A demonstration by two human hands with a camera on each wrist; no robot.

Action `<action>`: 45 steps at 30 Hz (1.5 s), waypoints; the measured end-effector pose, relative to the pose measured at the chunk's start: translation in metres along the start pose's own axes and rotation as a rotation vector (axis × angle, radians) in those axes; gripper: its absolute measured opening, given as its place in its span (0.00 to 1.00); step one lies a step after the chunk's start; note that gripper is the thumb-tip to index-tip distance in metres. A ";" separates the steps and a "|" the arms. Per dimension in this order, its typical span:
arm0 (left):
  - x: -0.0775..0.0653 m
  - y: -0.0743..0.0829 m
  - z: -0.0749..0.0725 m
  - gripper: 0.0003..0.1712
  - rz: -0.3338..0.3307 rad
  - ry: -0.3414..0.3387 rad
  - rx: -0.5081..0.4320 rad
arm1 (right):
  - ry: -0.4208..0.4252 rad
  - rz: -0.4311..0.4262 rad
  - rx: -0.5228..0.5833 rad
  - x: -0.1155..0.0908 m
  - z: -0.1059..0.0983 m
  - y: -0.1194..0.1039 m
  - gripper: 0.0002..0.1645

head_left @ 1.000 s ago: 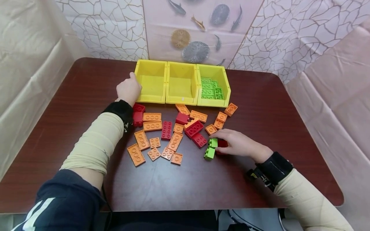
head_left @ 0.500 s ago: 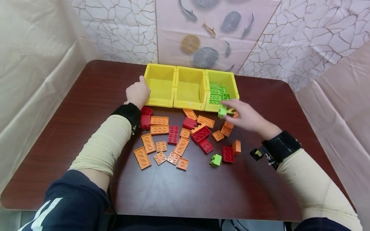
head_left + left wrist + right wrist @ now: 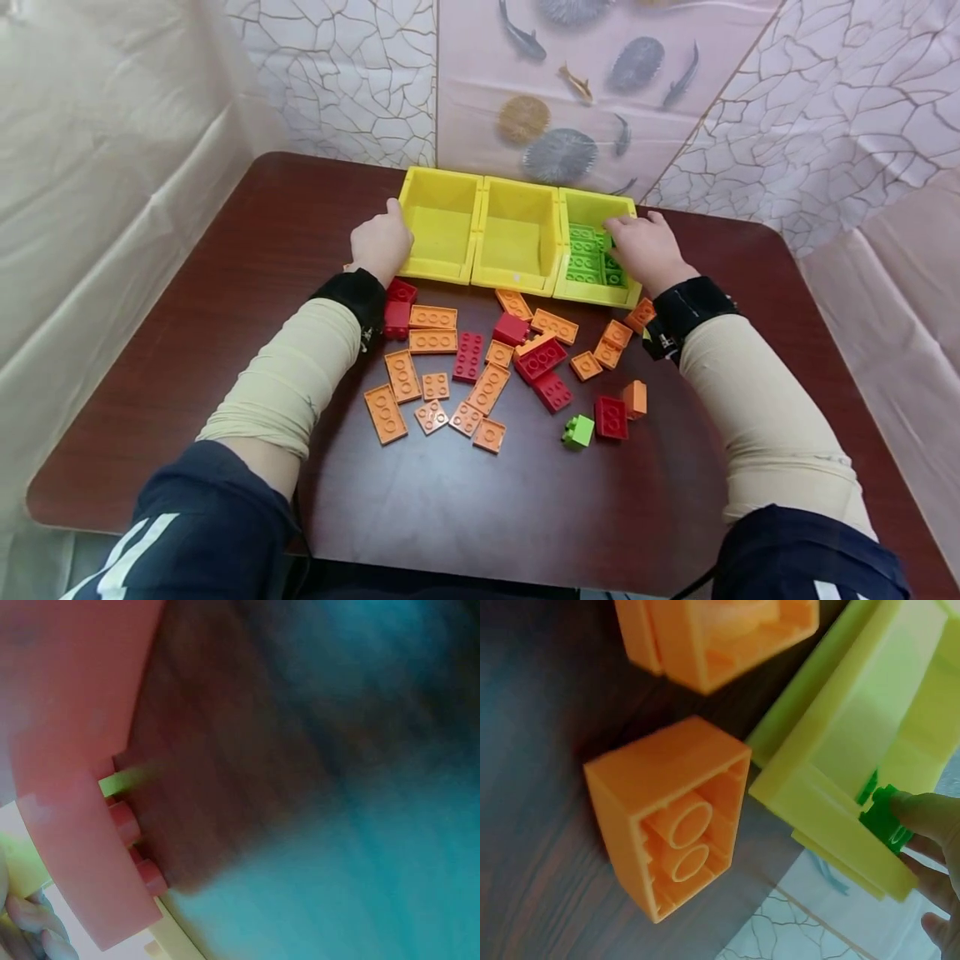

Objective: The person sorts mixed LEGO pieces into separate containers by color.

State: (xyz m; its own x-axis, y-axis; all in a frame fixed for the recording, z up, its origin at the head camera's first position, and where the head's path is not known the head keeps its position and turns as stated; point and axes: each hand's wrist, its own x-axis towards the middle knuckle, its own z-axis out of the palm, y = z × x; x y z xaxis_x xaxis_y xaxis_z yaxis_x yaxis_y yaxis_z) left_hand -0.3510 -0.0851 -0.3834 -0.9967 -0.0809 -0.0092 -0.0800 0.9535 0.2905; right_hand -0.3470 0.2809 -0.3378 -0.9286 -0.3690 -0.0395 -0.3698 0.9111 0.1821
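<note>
In the head view my left hand (image 3: 381, 243) is at the left side of a row of three joined yellow bins (image 3: 441, 271), gripping the outer wall. Curled fingertips (image 3: 56, 941) show beside yellow plastic in the left wrist view. My right hand (image 3: 648, 250) reaches into the right bin, above several green bricks (image 3: 583, 250) lying there. In the right wrist view its thumb and fingers pinch a green toy brick (image 3: 886, 821) just inside the bin's rim. The left and middle bins show bare floors.
Several orange bricks (image 3: 487, 390) and red bricks (image 3: 468, 357) lie scattered before the bins. One green brick (image 3: 578, 432) lies near a red brick (image 3: 611, 417) and an upright orange brick (image 3: 635, 400). Patterned cloth (image 3: 337, 83) hangs behind the table.
My right hand has carried a green brick from the front right of the table up into the right bin. My left hand keeps its place at the bins. The head view has shifted.
</note>
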 end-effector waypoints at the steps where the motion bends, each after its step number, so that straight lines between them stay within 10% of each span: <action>1: 0.000 0.001 0.001 0.26 0.003 0.002 0.000 | -0.013 0.011 0.003 0.002 0.002 0.001 0.19; 9: 0.002 0.003 0.003 0.26 -0.005 -0.013 0.013 | -0.096 0.002 0.020 0.008 0.009 0.006 0.04; 22: 0.003 0.003 0.001 0.27 -0.012 -0.032 0.014 | -0.040 -0.053 0.055 -0.005 0.017 0.007 0.11; 32: 0.001 0.001 -0.001 0.24 0.000 -0.019 0.006 | 0.217 -0.331 0.255 -0.060 0.005 -0.020 0.12; 45: 0.007 0.002 0.002 0.28 -0.018 -0.050 0.007 | -0.041 -0.424 0.425 -0.172 0.013 -0.084 0.19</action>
State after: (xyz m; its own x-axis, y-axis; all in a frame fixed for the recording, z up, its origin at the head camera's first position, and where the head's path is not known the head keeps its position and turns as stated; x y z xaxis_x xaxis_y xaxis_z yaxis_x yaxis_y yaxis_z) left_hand -0.3580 -0.0835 -0.3846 -0.9946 -0.0831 -0.0622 -0.0974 0.9540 0.2835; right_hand -0.1564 0.2707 -0.3590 -0.6943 -0.7169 -0.0625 -0.6807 0.6825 -0.2661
